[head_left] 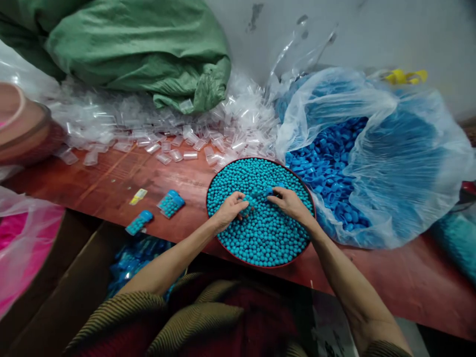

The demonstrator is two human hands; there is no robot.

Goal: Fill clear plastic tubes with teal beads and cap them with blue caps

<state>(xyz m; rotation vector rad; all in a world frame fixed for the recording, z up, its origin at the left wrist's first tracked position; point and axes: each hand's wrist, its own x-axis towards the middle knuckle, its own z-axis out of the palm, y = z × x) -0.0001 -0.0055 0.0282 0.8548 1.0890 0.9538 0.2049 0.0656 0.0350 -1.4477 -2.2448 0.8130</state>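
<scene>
My left hand (233, 210) is over a round red-rimmed tray (315, 210) heaped with small blue balls (260, 243). Its fingers are curled round what looks like a clear plastic tube with blue balls in it; the outline is hard to make out against the heap. Opposite it, my right hand (289, 202) pinches a blue cap (275, 188) between thumb and fingers, close to the tube's end. Left of the tray, two filled tubes with blue caps lie near the table's front edge: one tube (171, 204) by the tray, another tube (139, 222) farther left.
Many clear empty tubes (191, 155) are piled along the back of the red table (111, 183), under a green sack (141, 49). At right lies an open plastic bag (409, 148) of blue caps (327, 168). Filled tubes (134, 263) sit below the edge. A pink tub (22, 129) stands left.
</scene>
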